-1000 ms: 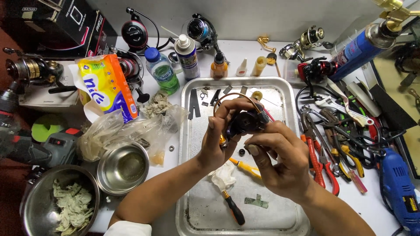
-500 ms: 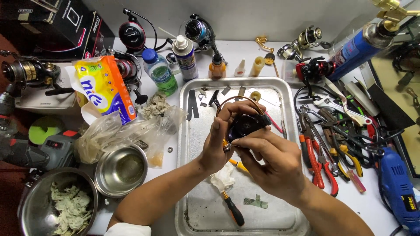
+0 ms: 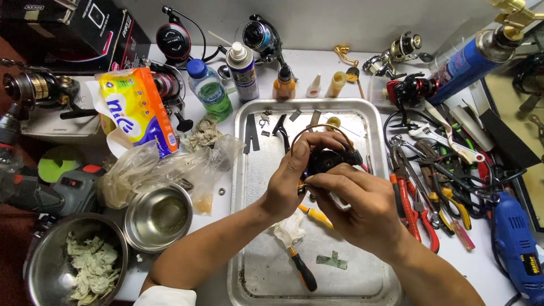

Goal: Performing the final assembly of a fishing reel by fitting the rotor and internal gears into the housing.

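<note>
Both of my hands hold a black fishing reel (image 3: 327,159) above a metal tray (image 3: 249,226). My left hand (image 3: 292,175) grips the reel's body from the left, its fingers curled over the top beside the thin wire bail. My right hand (image 3: 357,201) closes on the reel's lower front side with thumb and fingertips. Under the hands on the tray lie a white crumpled wipe (image 3: 290,228), a yellow-handled screwdriver (image 3: 317,216) and a black-and-orange screwdriver (image 3: 301,270). Small dark reel parts (image 3: 280,126) lie at the tray's far end.
Pliers and wrenches (image 3: 430,170) are heaped right of the tray, with a blue power drill (image 3: 518,249) beyond. Left stand two steel bowls (image 3: 158,216), a tissue pack (image 3: 136,107) and plastic bags. Bottles, a spray can (image 3: 242,71), a blue gas torch (image 3: 467,62) and several reels line the back.
My hands have shifted slightly on the reel, with the right hand's fingers moving closer onto its lower side. Everything on the table stays where it was.
</note>
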